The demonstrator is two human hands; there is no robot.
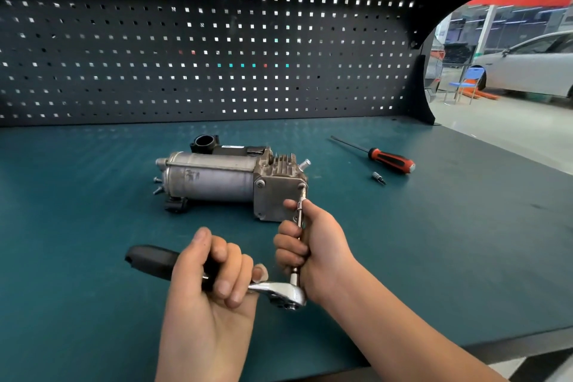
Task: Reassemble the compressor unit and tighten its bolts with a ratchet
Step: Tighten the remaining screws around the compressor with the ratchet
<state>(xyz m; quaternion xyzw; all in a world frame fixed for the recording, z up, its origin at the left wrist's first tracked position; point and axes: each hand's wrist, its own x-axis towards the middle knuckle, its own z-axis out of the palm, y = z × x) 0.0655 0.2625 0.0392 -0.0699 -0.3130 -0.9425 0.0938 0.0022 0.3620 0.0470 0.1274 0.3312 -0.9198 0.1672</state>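
The grey metal compressor unit (217,178) lies on its side on the green bench, its square end plate (277,197) facing me. My left hand (214,270) grips the black handle of the ratchet (279,290), whose chrome head sits low near my right wrist. My right hand (310,236) curls round the ratchet's extension bar (300,206), which runs up to a bolt (302,185) at the plate's upper right corner. Another bolt (259,183) shows at the plate's upper left corner.
A screwdriver with a red and black handle (389,160) lies to the right of the compressor, with a small loose bit (379,178) just in front of it. A black pegboard (201,49) backs the bench. The bench's front edge (511,347) runs near my right forearm.
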